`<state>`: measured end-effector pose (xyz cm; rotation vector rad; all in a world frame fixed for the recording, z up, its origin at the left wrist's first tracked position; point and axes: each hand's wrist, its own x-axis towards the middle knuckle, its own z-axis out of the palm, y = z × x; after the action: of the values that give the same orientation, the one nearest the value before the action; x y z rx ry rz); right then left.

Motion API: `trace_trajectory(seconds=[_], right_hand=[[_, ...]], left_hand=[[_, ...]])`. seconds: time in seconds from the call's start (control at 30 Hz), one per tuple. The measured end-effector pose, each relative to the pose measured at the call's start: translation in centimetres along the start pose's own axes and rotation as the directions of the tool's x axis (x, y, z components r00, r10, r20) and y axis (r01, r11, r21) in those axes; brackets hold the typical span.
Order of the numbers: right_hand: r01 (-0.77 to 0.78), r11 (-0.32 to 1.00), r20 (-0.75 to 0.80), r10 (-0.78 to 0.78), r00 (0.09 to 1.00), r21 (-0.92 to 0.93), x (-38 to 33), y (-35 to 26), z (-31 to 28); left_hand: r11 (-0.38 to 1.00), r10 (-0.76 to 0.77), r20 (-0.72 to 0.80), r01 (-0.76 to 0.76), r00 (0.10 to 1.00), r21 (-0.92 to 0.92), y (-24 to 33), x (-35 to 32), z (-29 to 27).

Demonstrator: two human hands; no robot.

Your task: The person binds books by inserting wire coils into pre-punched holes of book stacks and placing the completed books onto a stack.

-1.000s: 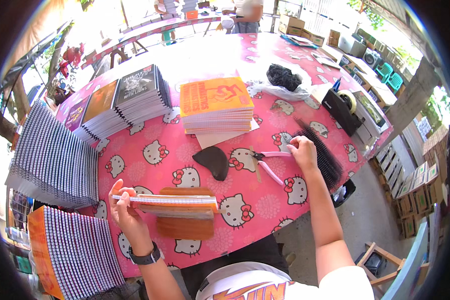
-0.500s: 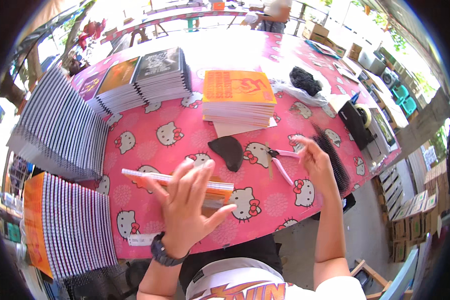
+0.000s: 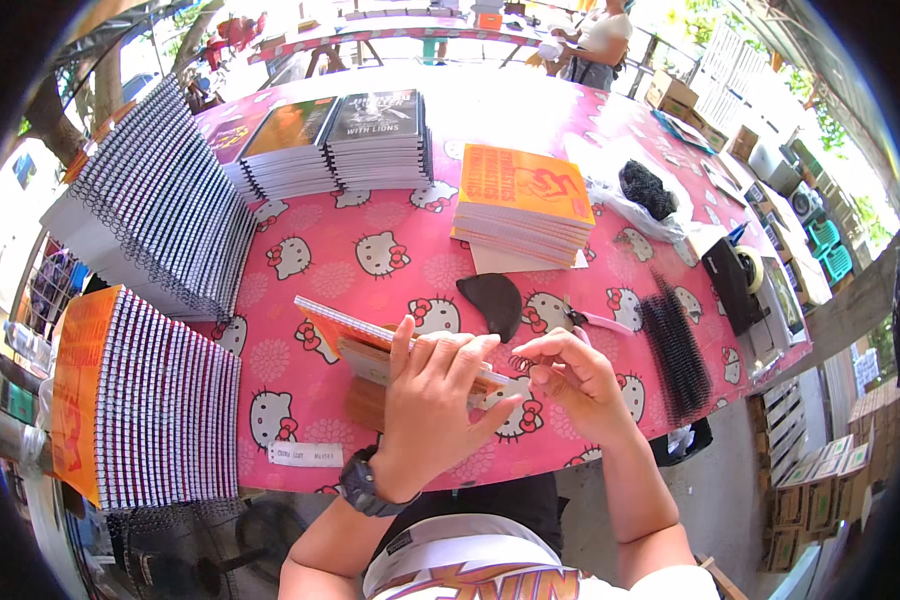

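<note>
A thin book point(image 3: 335, 318) with an orange cover is propped at a tilt, its white page edges up, beside a brown wooden block point(image 3: 367, 403). My left hand point(image 3: 435, 400) lies across the book and holds it, fingers close together and thumb out to the side. At the book's right end, my right hand point(image 3: 575, 390) pinches the end of a dark spiral coil point(image 3: 520, 364) between thumb and fingers. Most of that coil is hidden. Pink-handled pliers point(image 3: 608, 323) lie just beyond my right hand, partly covered by it. Left of them is a black half-moon-shaped pad point(image 3: 495, 305).
Loose black coils point(image 3: 675, 350) lie at the right. Behind stands a stack of orange books point(image 3: 523, 205). Coil-bound stacks point(image 3: 165, 400) line the left edge, with dark-covered books point(image 3: 378, 140) farther back. A plastic bag point(image 3: 660, 215) and black box point(image 3: 735, 280) sit far right.
My right hand has come left from beside the loose coils to the book's right end, now with a coil end in its fingers. My left hand has settled onto the book. The view has shifted.
</note>
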<state>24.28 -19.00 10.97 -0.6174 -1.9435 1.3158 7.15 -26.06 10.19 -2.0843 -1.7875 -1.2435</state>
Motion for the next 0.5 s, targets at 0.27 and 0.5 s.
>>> trace_trajectory(seconds=[0.27,0.5], right_hand=[[0.034,0.979,0.065,-0.021,0.998,-0.201,0.6,-1.3,0.1],[0.168,0.926,0.222,-0.094,0.97,-0.338,1.4,-2.2,-0.6]], left_hand=[[0.969,0.065,-0.059,-0.077,0.996,-0.233,-1.8,-0.6,-0.8],[0.976,0.101,-0.116,-0.121,0.988,-0.182,-1.9,-1.3,-0.5]])
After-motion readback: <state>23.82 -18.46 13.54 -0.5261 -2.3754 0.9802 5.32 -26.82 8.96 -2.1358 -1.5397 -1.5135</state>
